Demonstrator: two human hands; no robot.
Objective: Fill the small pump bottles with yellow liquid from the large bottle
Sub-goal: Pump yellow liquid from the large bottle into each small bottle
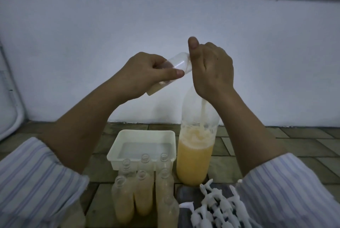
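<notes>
Small bottle tipped over the large bottle's neck, liquid running down inside.

The left hand (147,75) grips a clear small bottle (173,69) lying almost on its side, thumb and fingers curled round it, a little yellow liquid pooled at its lower end. The right hand (211,69) is curled closed at the top of the large bottle (196,157), thumb pointing up; what it holds there cannot be seen. The large bottle stands upright on the tiled floor (276,146), about half full, just right of a white tray (114,154). Open small pump bottles (143,192) stand in front of the tray, several filled. White pump heads (219,207) lie heaped near the right sleeve (294,191).
</notes>
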